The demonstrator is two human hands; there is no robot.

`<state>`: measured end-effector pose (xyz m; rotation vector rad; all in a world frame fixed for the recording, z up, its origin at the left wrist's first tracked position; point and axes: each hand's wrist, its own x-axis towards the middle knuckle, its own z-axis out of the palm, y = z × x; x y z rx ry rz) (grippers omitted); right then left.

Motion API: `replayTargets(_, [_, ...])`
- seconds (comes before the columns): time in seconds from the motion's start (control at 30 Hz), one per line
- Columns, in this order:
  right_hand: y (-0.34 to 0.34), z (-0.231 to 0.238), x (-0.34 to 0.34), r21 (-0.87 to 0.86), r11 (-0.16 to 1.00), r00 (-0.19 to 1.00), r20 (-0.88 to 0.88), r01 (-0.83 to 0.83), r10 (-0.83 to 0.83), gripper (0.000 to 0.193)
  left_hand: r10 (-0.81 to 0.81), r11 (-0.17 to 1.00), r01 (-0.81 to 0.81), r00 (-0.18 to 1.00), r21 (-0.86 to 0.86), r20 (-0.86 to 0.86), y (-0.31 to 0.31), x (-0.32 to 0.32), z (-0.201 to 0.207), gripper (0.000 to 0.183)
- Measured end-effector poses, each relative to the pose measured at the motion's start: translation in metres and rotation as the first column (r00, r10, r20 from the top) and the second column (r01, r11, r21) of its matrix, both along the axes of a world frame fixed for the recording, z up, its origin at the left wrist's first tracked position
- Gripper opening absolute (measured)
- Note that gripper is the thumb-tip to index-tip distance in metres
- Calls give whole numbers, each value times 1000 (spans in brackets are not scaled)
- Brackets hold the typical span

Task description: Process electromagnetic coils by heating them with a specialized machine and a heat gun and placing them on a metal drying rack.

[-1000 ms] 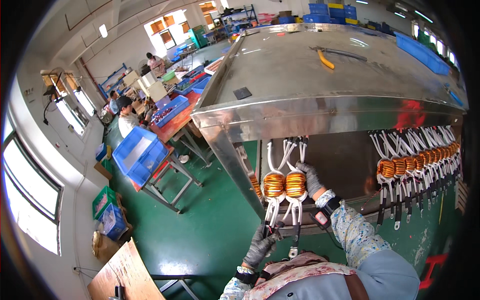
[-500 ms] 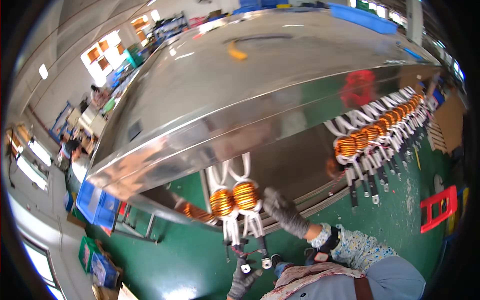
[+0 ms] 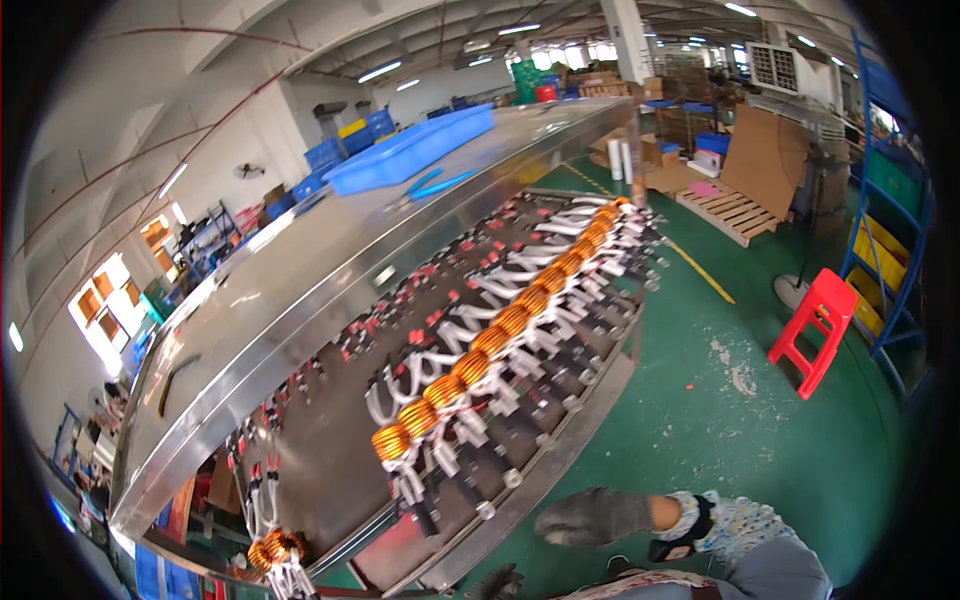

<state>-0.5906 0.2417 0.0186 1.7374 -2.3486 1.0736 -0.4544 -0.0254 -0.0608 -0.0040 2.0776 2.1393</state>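
Now two ribbed copper-coloured coils (image 3: 275, 549) hung near left, a row of at least ten more (image 3: 490, 341) to their right, beneath one smooth metal bench (image 3: 270, 270). One grey-gloved right hand (image 3: 588, 517) showed nothing held, fingers too blurred to judge their spread; one left hand (image 3: 497, 582), cropped, couldn't be read.

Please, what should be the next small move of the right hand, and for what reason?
Probably, bring the right hand left, toward the row of copper-coloured coils. I see nothing in its grasp, and it appears apart from the shelf, over the green floor, while the coils' black-ended leads point toward the shelf's near edge.
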Motion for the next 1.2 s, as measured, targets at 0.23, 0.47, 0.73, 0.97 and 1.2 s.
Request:
replayTargets(0.23, [176,50,-74,81,949,826,472,306,-307,26,-291,829,-28,832,-559,-472,81,-96,211,32])
replayTargets(0.47, [273,43,-208,-329,763,668,723,557,-176,26,-284,563,-623,471,-543,-835,96,-197,275,49])
replayTargets(0.73, [386,86,-397,-289,601,619,633,746,-464,16,-354,190,-898,315,-397,-881,121,-256,322,54])
replayTargets(0.97, [418,132,-555,-293,312,358,118,904,-926,31,-163,-145,-929,361,-340,-918,95,-306,331,54])
replayTargets(1.2, [450,182,-690,-227,648,685,177,727,-707,44,112,-37,-878,470,-476,-875,132,-311,344,38])
